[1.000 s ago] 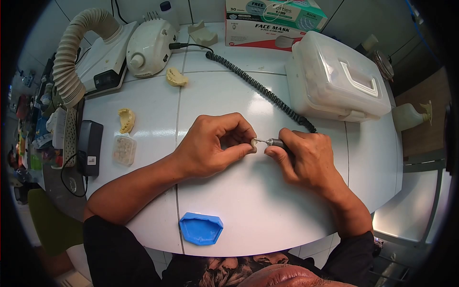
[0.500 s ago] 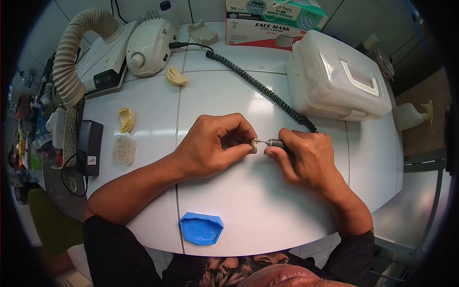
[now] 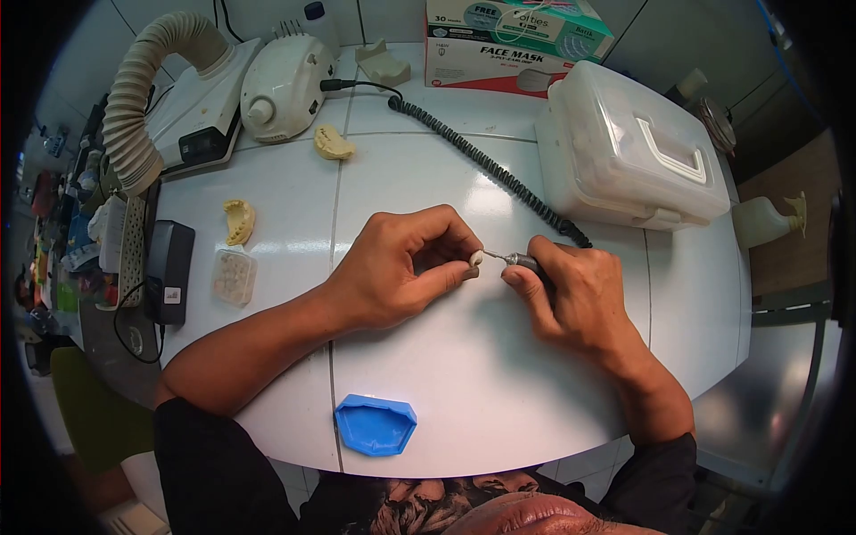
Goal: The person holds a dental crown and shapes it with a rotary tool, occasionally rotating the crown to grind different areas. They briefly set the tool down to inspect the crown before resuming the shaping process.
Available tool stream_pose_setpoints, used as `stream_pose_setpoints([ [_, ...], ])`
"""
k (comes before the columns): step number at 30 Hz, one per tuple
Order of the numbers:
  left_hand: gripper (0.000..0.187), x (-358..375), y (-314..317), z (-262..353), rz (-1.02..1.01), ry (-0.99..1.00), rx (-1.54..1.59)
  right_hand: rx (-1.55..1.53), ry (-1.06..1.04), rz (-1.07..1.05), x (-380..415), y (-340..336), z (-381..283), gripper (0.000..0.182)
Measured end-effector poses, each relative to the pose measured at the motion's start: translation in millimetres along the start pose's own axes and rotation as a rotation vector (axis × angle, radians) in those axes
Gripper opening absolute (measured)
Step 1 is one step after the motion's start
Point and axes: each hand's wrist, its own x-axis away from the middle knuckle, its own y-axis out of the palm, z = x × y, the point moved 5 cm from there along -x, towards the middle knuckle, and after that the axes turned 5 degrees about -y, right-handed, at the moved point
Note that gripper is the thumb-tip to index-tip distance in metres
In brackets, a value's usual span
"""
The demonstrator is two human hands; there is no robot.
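Between the thumb and forefinger of my left hand (image 3: 392,267) is pinched a small whitish tooth-like piece (image 3: 476,259). My right hand (image 3: 575,290) grips a dark rotary handpiece (image 3: 528,263), its thin metal bur pointing left with the tip right at the piece. From behind the right hand a black coiled cord (image 3: 486,167) runs up to a white control unit (image 3: 283,89). Both hands are over the white tiled table (image 3: 499,383), fingertips nearly meeting. Much of the piece is hidden by the left fingertips.
A blue tray-shaped mould (image 3: 376,426) lies near the front edge. On the left are two yellowish dental casts (image 3: 239,221) (image 3: 333,143) and a small clear box (image 3: 234,277). A white toolbox (image 3: 633,147) and mask boxes (image 3: 508,53) stand at the back right, a ribbed hose (image 3: 129,107) at the back left.
The left fingertips have rolled the piece slightly, showing more of it. The handpiece has shifted a little to the right. The whole view has moved slightly.
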Motion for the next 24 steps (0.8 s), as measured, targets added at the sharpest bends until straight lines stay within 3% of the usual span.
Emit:
stream_pose_setpoints([
  [24, 0.021, -0.3, -1.0, 1.1, -0.004, -0.014, -0.011, 0.041, -0.006, -0.003, -0.4, 0.0, -3.0, 0.048],
])
